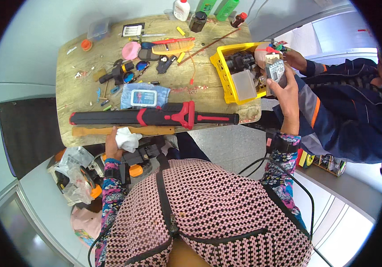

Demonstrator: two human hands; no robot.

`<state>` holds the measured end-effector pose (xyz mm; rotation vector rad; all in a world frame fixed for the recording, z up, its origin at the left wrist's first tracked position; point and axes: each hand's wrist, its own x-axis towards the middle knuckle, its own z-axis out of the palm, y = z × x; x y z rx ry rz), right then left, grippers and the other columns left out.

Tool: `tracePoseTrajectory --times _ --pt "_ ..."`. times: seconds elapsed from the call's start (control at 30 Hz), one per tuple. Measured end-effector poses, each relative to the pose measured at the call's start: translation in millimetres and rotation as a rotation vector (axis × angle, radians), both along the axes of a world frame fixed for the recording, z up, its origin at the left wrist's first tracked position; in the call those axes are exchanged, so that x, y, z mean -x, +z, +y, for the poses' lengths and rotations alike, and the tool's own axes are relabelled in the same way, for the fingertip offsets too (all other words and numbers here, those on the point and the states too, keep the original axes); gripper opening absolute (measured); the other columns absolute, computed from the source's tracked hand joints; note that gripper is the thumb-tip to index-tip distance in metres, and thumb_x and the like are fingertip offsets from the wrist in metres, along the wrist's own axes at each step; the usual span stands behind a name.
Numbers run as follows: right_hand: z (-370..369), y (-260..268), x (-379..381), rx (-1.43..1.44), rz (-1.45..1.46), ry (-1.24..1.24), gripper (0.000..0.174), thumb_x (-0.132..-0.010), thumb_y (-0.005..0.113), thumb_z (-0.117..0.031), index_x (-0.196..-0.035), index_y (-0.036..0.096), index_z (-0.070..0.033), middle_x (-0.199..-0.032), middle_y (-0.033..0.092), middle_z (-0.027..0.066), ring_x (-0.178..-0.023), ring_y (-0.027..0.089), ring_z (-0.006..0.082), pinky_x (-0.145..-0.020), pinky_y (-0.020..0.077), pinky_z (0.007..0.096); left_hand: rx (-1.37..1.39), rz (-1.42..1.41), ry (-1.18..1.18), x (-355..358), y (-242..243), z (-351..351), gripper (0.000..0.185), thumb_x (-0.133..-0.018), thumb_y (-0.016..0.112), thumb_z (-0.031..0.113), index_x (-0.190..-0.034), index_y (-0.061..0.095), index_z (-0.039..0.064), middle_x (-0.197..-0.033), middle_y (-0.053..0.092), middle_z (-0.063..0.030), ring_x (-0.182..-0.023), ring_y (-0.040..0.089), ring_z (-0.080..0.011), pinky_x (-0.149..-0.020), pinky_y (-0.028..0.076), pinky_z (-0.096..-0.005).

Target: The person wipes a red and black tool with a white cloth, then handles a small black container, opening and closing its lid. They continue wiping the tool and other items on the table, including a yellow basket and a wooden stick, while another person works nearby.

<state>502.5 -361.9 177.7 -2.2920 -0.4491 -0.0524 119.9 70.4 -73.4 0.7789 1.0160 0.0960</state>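
My left hand [112, 145] is at the table's front edge, its fingers closed on a crumpled white cloth or tissue [127, 139]. Beside it lies a long wooden stick with a hole at one end [87, 131], and behind that a black and red tool-like object [117, 117]. My right hand [286, 91] is raised at the right edge of the yellow plastic basket [222, 75] and grips a small grey box-like item with printed markings [276, 70]. In the basket are a black camera-like device [242, 61] and a translucent plastic box [243, 83].
A co-worker's hand [296, 60] is just beyond my right hand. On the wooden table [77, 73] lie an orange comb [172, 47], sunglasses [128, 77], a wipes pack on blue cloth [144, 97] and a thin brown stick [211, 46]. Bottles [181, 10] stand at the back.
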Motion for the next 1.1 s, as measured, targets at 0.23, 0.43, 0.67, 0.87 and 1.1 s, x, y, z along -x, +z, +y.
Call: tracePoseTrajectory --times 0.23,0.43,0.67,0.87,1.1 --pt "-27.5 -46.0 -27.1 0.025 0.308 -0.02 0.055 -0.079 0.078 -0.021 -0.124 0.06 0.005 -0.107 0.069 0.0141 -0.095 0.065 0.0204 -0.085 0.051 0.0316 0.002 0.042 0.015 0.9 1.8 -0.9 0.04 -0.101 0.055 0.042 -0.109 0.066 0.004 -0.1 0.071 -0.0097 -0.09 0.071 -0.0259 -0.077 0.058 -0.0434" --pt "-40.8 -98.9 -52.4 0.287 0.37 -0.084 0.06 -0.075 0.079 -0.036 -0.117 0.064 0.004 -0.108 0.07 0.0204 -0.099 0.068 0.0296 -0.087 0.0514 0.0377 -0.016 0.037 0.01 -1.0 3.8 -1.6 0.039 -0.101 0.056 0.041 -0.11 0.064 0.004 -0.101 0.07 -0.009 -0.09 0.07 -0.0243 -0.078 0.057 -0.0414" --pt "-39.0 -109.8 -63.8 0.706 0.297 -0.127 0.077 -0.075 0.076 -0.042 -0.133 0.054 0.004 -0.127 0.063 0.0273 -0.117 0.061 0.0407 -0.099 0.0477 0.0435 -0.012 0.035 0.011 -4.9 16.8 -5.9 0.033 -0.099 0.059 0.04 -0.11 0.064 0.008 -0.101 0.069 -0.0065 -0.092 0.069 -0.0215 -0.079 0.056 -0.0396" --pt "-58.5 -134.1 -68.7 0.484 0.265 -0.152 0.073 -0.077 0.075 -0.043 -0.126 0.059 0.008 -0.121 0.064 0.0303 -0.114 0.063 0.0415 -0.097 0.0483 0.0443 -0.043 0.093 0.04 -3.8 15.5 -7.0 0.036 -0.101 0.058 0.039 -0.112 0.065 0.005 -0.101 0.07 -0.0075 -0.09 0.069 -0.0213 -0.076 0.056 -0.0389" --pt "-106.1 -151.2 -68.4 0.046 0.508 -0.405 0.052 -0.089 0.066 -0.025 -0.129 0.057 0.007 -0.113 0.068 0.0165 -0.097 0.066 0.0234 -0.086 0.0516 0.0351 -0.024 0.05 0.003 -4.7 13.9 -7.4 0.036 -0.101 0.057 0.038 -0.11 0.067 0.004 -0.1 0.071 -0.0072 -0.089 0.07 -0.0205 -0.077 0.056 -0.0363"
